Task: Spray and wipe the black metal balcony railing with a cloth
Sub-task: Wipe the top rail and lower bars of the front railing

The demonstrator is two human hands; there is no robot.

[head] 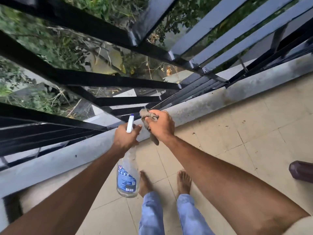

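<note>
The black metal railing [116, 80] runs across the upper half of the view, its flat bars stacked above a grey concrete curb [211, 100]. My left hand [124, 138] grips the neck of a clear spray bottle [127, 177] with a white nozzle and a blue label; the nozzle points toward the lower bars. My right hand [162, 126] holds a bunched grey-brown cloth [145, 114] pressed against a low bar close to the curb. A tail of the cloth hangs below that hand.
Beige floor tiles [237, 150] lie under my bare feet [183, 182]. A dark brown object [301, 172] sits at the right edge. Beyond the railing there is a drop to plants and debris [71, 46].
</note>
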